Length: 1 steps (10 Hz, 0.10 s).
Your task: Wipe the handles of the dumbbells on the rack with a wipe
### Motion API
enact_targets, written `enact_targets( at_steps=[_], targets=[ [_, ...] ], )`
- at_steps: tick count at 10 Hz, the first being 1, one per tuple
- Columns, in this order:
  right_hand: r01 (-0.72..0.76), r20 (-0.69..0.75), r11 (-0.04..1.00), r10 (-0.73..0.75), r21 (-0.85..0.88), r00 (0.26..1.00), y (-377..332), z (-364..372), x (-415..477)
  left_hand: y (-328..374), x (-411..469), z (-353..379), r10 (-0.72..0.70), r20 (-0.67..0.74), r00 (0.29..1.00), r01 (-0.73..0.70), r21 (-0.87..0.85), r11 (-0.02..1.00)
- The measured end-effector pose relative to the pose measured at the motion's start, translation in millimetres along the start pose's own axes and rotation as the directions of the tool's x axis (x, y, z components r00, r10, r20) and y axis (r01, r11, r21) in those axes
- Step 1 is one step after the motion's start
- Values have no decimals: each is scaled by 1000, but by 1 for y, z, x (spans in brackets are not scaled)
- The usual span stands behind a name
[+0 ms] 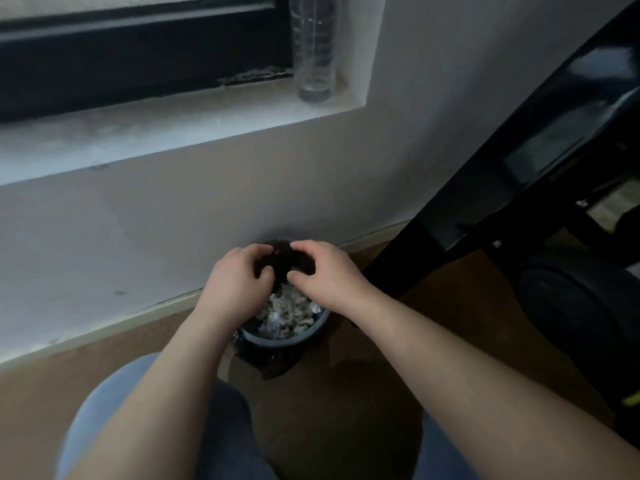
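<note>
Both hands meet over a small dark bin (313, 329) on the brown floor (363, 393) by the wall. The left hand (239, 282) and the right hand (325, 271) each curl fingers and thumb round a dark wad (282, 263); it is too dim to tell whether this is the wipe. Pale crumpled scraps (287, 313) fill the bin below it. The black rack (485, 188) slants up on the right, with a dark round dumbbell (568, 306) low beside it, well apart from the hands. A clear bottle (313, 46) stands on the window sill (173, 123).
</note>
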State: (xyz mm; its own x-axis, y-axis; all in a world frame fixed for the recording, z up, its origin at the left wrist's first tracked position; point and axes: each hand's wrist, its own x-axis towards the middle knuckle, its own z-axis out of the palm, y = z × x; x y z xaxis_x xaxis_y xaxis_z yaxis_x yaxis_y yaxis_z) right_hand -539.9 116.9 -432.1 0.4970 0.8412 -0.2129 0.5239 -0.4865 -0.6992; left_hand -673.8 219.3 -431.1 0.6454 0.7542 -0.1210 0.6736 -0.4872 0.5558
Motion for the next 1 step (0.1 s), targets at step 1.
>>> enact_targets(
  at_steps=[1],
  targets=[
    [17, -5, 1000, -17, 1, 1000, -3, 7, 4, -6, 9, 3, -4, -34, 999, 5, 26, 1000]
  ],
)
